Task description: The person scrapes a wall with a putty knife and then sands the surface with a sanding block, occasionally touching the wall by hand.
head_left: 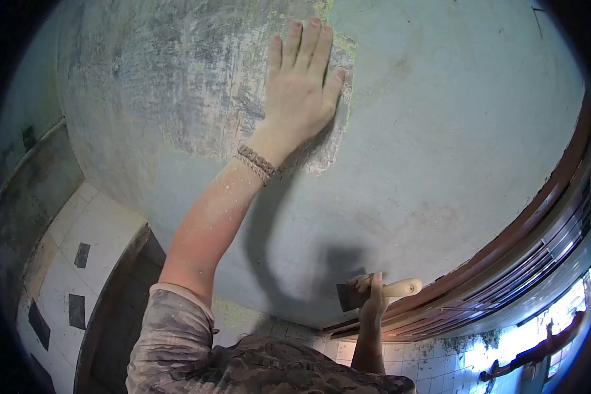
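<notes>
My left hand (300,92) lies flat against the upper wall, fingers stretched upward and thumb out to the side. Beneath and around it is a scraped patch (177,79), grey and streaked, with a ragged, flaking right edge. A braided bracelet circles the wrist, and pale specks dot the forearm. Lower down, my right hand (372,303) grips a putty knife (402,288) with a pale wooden handle. Its flat metal blade points left, and its shadow falls on the wall nearby. Part of the right hand's grip is hidden behind the fingers.
Pale green painted wall (440,144) fills the middle and right. A reddish-brown frame (466,272) with dark bars curves along the right. White tiles with dark insets (77,311) and a ledge lie at lower left. Bright light enters at lower right.
</notes>
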Motion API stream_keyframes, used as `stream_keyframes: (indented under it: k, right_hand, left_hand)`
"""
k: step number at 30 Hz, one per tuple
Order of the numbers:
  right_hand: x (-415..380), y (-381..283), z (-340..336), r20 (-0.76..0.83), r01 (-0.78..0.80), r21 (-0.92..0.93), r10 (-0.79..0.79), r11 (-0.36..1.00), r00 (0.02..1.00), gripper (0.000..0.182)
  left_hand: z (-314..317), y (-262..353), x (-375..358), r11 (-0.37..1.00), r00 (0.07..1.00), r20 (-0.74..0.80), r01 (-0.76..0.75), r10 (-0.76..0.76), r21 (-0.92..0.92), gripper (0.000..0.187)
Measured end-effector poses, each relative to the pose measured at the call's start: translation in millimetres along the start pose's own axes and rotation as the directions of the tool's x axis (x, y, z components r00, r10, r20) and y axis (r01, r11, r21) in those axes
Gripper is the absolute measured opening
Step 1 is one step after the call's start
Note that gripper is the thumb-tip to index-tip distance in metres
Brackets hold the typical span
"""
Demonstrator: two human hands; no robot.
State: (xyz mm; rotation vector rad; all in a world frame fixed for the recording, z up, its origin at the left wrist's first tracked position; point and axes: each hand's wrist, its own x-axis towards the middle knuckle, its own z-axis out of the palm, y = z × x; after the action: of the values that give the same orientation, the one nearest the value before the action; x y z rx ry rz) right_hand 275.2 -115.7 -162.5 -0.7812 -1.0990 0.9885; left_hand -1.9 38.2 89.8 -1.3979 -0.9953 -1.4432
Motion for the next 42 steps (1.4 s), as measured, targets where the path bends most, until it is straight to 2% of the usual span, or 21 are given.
stream_keyframes:
  k: [1,4,8,10,11,12,13,14,16,17,18,20,23,27,29,31,33,34,36,38,42]
  right_hand:
    - [-4,4,-3,0.006,0.027,-0.05,-0.026,0.998,1.0,0.047]
    - [-15,9,-7,0.036,0.066,-0.213,-0.06,0.975,0.998,0.048]
    - [-42,5,-10,0.056,0.13,-0.404,-0.118,0.905,0.991,0.049]
    - [-61,-3,-11,0.117,0.124,-0.61,-0.066,0.783,0.991,0.049]
    - [-72,0,-14,0.116,0.112,-0.6,-0.052,0.792,0.992,0.049]
    - [-85,2,-18,0.103,-0.01,-0.59,0.087,0.808,0.991,0.045]
    - [-95,4,-21,0.091,-0.131,-0.578,0.224,0.806,0.97,0.041]
    - [-103,4,-19,0.087,-0.144,-0.57,0.233,0.809,0.969,0.041]
    - [-113,3,-14,0.246,0.124,-0.628,0.045,0.768,0.968,0.024]
    - [-116,2,-11,0.327,0.258,-0.642,-0.046,0.721,0.944,0.016]
    - [-115,-6,-4,0.316,0.252,-0.648,-0.046,0.719,0.947,0.016]
    - [-104,-34,18,0.5,0.494,-0.557,-0.205,0.668,0.842,0.007]
    - [-84,-67,54,0.539,0.56,-0.449,-0.289,0.697,0.791,0.012]
    - [-65,-90,98,0.498,0.552,-0.556,-0.283,0.621,0.82,0.023]
    - [-45,-91,125,0.517,0.669,-0.535,-0.427,0.516,0.742,0.029]
    - [-21,-88,141,0.544,0.72,-0.531,-0.471,0.447,0.694,0.028]
    - [7,-98,161,0.627,0.843,-0.51,-0.597,0.171,0.5,0.031]
    - [20,-100,170,0.619,0.835,-0.526,-0.601,0.161,0.505,0.031]
    - [46,-103,186,0.633,0.852,-0.521,-0.693,-0.053,0.344,0.034]
    - [73,-106,199,0.604,0.817,-0.563,-0.736,-0.122,0.306,0.034]
    - [117,-110,218,0.505,0.702,-0.667,-0.843,-0.247,0.183,0.034]
  left_hand:
    - [-5,6,-6,1.0,1.0,0.004,-0.004,0.004,0.004,0.068]
    - [-34,33,-49,0.957,0.944,0.302,-0.042,0.133,-0.288,0.066]
    - [-69,55,-102,0.93,0.886,0.425,-0.021,0.188,-0.368,0.06]
    - [-91,67,-134,0.892,0.835,0.529,0.114,0.153,-0.437,0.051]
    - [-103,75,-153,0.879,0.831,0.552,0.218,0.061,-0.424,0.046]
    - [-117,80,-172,0.846,0.778,0.628,0.333,0.004,-0.417,0.047]
    - [-132,86,-190,0.776,0.676,0.737,0.468,-0.006,-0.423,0.049]
    - [-148,90,-205,0.693,0.559,0.829,0.597,0.001,-0.403,0.051]
    - [-177,100,-223,0.595,0.462,0.859,0.635,0.219,-0.493,0.056]
    - [-188,107,-230,0.592,0.458,0.859,0.636,0.228,-0.496,0.056]
    - [-197,114,-236,0.591,0.459,0.832,0.593,0.311,-0.548,0.058]
    - [-201,124,-234,0.572,0.49,0.774,0.527,0.4,-0.629,0.056]
    - [-190,113,-205,0.508,0.583,0.612,0.357,0.535,-0.784,0.043]
    - [-163,74,-190,0.57,0.676,0.596,0.306,0.434,-0.762,0.036]
    - [-147,46,-160,0.557,0.882,0.326,0.089,0.342,-0.826,0.032]
    - [-135,23,-133,0.545,0.91,0.248,0.029,0.333,-0.838,0.032]
    - [-125,5,-105,0.531,0.93,0.167,-0.035,0.327,-0.847,0.033]
    - [-121,-3,-92,0.596,0.941,0.114,-0.105,0.318,-0.796,0.033]
    - [-104,-14,-69,0.64,0.947,0.048,-0.177,0.318,-0.748,0.033]
    - [-80,-18,-49,0.678,0.935,-0.105,-0.32,0.338,-0.662,0.032]
    - [-39,-21,-14,0.692,0.918,-0.221,-0.393,0.329,-0.605,0.025]
